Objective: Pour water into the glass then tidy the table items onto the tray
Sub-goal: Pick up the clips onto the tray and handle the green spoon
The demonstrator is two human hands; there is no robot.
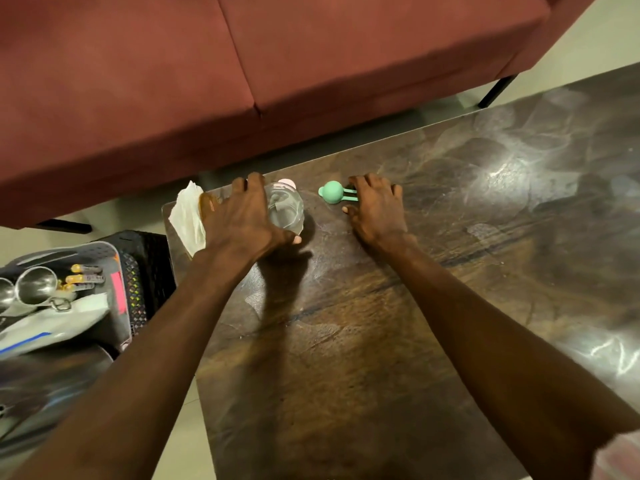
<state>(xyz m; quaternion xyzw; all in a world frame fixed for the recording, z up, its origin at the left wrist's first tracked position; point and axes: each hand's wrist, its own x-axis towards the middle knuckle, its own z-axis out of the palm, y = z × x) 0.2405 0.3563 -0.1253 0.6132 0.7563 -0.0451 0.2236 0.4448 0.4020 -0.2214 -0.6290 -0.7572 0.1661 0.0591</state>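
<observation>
The clear round drinking glass (285,209) stands upright near the far left corner of the dark, glossy wooden counter (381,341), and the left hand (242,220) is wrapped around its near and left side, fingers over the far rim and thumb at the base. Just to its right — apart from the glass — lies the mint-green plastic utensil with a round head (334,192); its long axis runs left to right, head toward the glass, prongs under the fingers of the right hand (375,206), which is spread low over them and touches or pinches them; a closed grip cannot be confirmed. The grey perforated plastic tray (86,261) sits off the counter's left edge, nearer the left hand, so the carry is judged to go leftward. One glass, one green utensil, one crumpled white tissue (188,220) and one small pink object (287,182) behind the glass are counted.
</observation>
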